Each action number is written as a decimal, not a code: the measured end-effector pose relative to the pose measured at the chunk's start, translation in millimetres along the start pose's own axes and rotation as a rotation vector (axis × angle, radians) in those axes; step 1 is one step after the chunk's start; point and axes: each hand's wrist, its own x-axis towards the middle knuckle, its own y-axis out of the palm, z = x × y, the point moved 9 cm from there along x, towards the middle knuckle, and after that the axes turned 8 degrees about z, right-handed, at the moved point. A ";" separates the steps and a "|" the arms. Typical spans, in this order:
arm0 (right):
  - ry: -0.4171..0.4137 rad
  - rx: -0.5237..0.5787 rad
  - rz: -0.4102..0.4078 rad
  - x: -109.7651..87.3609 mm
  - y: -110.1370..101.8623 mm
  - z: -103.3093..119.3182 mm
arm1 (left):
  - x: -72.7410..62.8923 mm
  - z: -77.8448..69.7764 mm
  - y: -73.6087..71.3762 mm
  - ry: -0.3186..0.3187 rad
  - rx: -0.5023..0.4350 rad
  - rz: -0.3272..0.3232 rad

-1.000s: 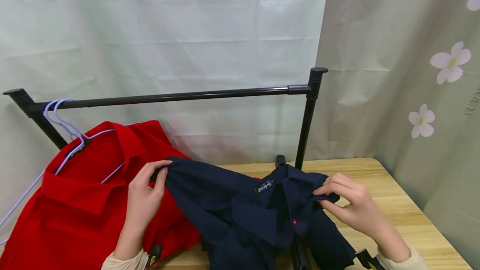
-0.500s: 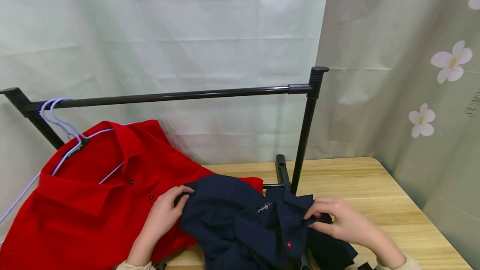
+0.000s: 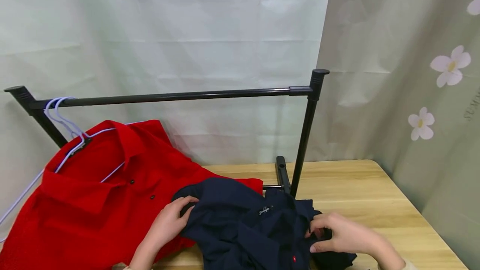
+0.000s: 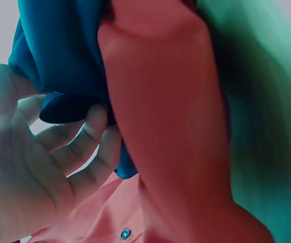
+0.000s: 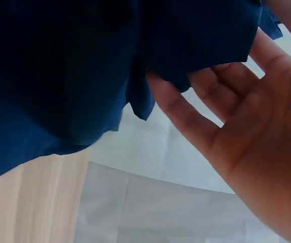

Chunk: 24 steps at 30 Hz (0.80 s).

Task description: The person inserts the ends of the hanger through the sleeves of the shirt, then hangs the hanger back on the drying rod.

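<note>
A navy shirt [image 3: 240, 224] with a small white label and a red button lies bunched at the front of the table. My left hand [image 3: 170, 222] holds its left edge; in the left wrist view, the fingers curl at the navy cloth [image 4: 59, 45]. At the shirt's right side is my right hand [image 3: 343, 234], thumb and fingers apart, touching the cloth. The right wrist view shows this hand's fingers [image 5: 185, 114] loosely bent against the hanging navy fabric [image 5: 196, 35]. Partly beneath the navy shirt spreads a red shirt [image 3: 90, 228] on a hanger.
A black clothes rack [image 3: 187, 95] spans the wooden table [image 3: 360, 186]. Lilac hangers [image 3: 60, 113] hook over its left end. The rack's right post [image 3: 304, 145] and foot [image 3: 282, 170] stand behind the navy shirt. A pale curtain [image 3: 225, 32] hangs at the back.
Both hands have lowered the navy shirt onto the table and the red shirt. My left hand has come down and right. The right hand's thumb and fingers have parted from their pinch.
</note>
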 end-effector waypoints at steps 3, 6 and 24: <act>0.031 0.054 0.037 -2.7 7.4 -5.6 | -2.9 1.1 2.7 -0.009 0.004 0.010; 0.036 0.090 0.053 -4.0 11.1 -7.4 | -5.2 0.7 2.1 -0.018 0.019 0.008; 0.064 -0.079 -0.268 -14.0 -47.9 -2.6 | -33.1 -66.5 -38.5 0.220 0.219 -0.318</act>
